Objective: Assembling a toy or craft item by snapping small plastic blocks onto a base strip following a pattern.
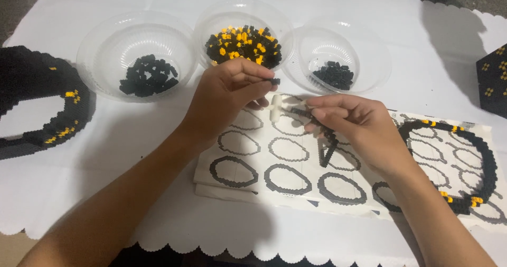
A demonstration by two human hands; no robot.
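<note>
Head view of a white-covered surface (132, 135). The left hand (224, 95) pinches a single small black brick (275, 80) between thumb and fingertips, just above centre. The right hand (359, 130), at about 3 o'clock of centre, pinches a short curved strip of joined black bricks (328, 143) that hangs down toward 6 o'clock; a small cream tool (276, 107) lies between the two hands. Beneath both hands lies a printed instruction sheet (274, 172) showing rows of oval rings. At 12 o'clock stand three clear plastic bowls: the left bowl (100, 45) holds black bricks, the middle bowl (232, 13) black and yellow bricks, the right bowl (369, 61) a few black bricks. A finished black ring with yellow spots (475, 156) rests on the sheet at 4 o'clock; a larger black ring section (58, 114) lies at 9 o'clock.
</note>
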